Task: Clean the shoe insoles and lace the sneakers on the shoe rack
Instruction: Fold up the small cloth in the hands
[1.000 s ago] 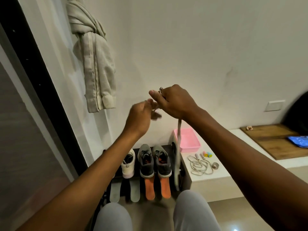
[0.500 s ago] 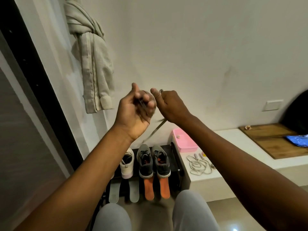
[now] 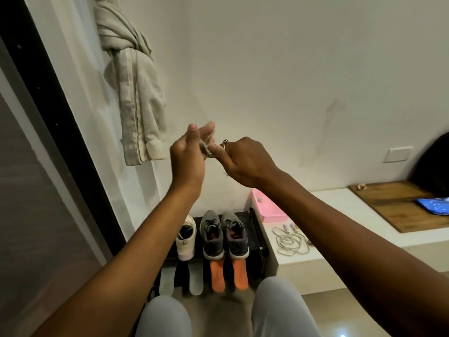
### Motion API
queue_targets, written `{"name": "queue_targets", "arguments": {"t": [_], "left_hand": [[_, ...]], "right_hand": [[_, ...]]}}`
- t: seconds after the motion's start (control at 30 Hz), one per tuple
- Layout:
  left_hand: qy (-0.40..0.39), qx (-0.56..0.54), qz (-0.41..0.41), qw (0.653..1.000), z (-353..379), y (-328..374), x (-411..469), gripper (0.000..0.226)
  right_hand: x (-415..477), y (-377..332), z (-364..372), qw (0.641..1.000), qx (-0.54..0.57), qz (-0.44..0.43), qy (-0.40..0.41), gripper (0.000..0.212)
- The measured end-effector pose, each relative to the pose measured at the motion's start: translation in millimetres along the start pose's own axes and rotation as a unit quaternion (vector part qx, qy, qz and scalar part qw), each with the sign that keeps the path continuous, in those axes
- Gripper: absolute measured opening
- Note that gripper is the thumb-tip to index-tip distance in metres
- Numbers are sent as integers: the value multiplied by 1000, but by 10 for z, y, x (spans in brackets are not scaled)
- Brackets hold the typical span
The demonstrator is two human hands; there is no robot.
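head view: both hands are seen raised high above the shoe rack point(image 3: 262, 239), in front of the wall.
left hand point(image 3: 188, 156): held above the shoe rack's left half, with thumb and fingers stretched upward. the grey lace point(image 3: 205, 148) is laid against its palm side, but whether it is clamped there cannot be told.
right hand point(image 3: 245, 161): held above the shoe rack's right half, with fingers curled. the lace is pinched between thumb and forefinger.
grey lace: only a short stretch is shown, spanning the two hands well above the shoe rack.
grey sneakers point(image 3: 212, 239): stood side by side on the shoe rack, toes toward the viewer.
white sneaker point(image 3: 185, 239): stood on the shoe rack, just left of the grey pair.
orange insoles point(image 3: 217, 276): laid at the shoe rack's front, under the grey sneakers' toes.
pale insoles point(image 3: 196, 279): laid at the shoe rack's front, left of the orange ones.
white laces point(image 3: 290, 242): coiled on the ledge point(image 3: 340, 215) just right of the shoe rack.
pink tray point(image 3: 267, 211): set on the ledge, beside the shoe rack's back right corner.
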State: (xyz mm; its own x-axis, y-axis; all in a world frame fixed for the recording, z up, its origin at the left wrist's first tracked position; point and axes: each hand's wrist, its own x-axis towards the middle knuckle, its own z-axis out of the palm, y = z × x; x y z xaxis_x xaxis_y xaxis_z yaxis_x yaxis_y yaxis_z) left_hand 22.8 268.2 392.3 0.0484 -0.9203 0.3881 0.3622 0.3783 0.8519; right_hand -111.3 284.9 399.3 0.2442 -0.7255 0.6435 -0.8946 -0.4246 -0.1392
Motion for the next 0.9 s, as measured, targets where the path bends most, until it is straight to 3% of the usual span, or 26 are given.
{"name": "queue_targets", "arguments": {"t": [0.2, 0.3, 0.5, 0.67, 0.9], "left_hand": [[-68, 266, 33, 961, -9, -66, -191, 43], [-144, 280, -5, 949, -24, -71, -293, 43], [-259, 90, -149, 950, -13, 70, -381, 59], [-248, -140, -271, 919, -62, 241, -398, 60], [-141, -375, -211, 892, -7, 306, -314, 57]], "right_hand": [[76, 51, -129, 995, -68, -59, 34, 61], [126, 75, -171, 994, -71, -63, 44, 60], [137, 166, -164, 997, 22, -11, 74, 61], [46, 164, -43, 989, 120, 59, 62, 61], [-100, -8, 234, 975, 200, 100, 2, 62]]}}
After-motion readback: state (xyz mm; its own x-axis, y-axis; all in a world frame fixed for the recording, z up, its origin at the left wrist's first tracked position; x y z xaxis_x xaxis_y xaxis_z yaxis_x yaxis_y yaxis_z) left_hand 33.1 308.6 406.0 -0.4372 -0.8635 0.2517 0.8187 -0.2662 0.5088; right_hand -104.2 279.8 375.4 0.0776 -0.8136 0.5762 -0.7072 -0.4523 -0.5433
